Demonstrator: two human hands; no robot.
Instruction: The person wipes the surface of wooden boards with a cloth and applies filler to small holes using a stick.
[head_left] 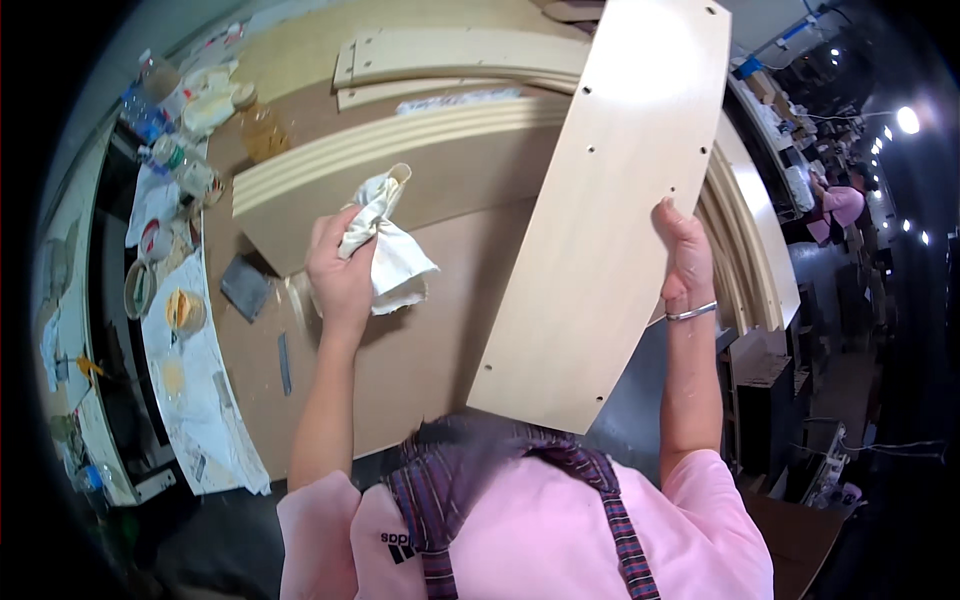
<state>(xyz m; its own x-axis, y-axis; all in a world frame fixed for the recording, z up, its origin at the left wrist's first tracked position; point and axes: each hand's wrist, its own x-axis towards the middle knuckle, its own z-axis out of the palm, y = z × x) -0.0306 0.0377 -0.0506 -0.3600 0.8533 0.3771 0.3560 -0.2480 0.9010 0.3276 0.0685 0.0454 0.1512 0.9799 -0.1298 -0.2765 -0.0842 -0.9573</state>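
Observation:
My left hand point(338, 262) is closed around a crumpled white cloth point(395, 255), whose loose end hangs down over the brown worktable point(330, 400). In my right hand point(686, 250) is a long pale wooden board point(600, 220) with several small drilled holes. The board is tilted up and slanting, its top leaning away to the right. My right thumb lies on its face, and the fingers are hidden behind its right edge. Beyond the cloth, a stack of pale-edged boards point(400, 150) stands on the table.
More boards point(460, 60) lie at the back, and others point(750, 240) are stacked at right. A bottle of amber liquid point(262, 125), a dark grey block point(245, 287) and a thin grey strip point(285, 363) are at left. Jars stand on white paper point(200, 390). Another person point(840, 205) works far right.

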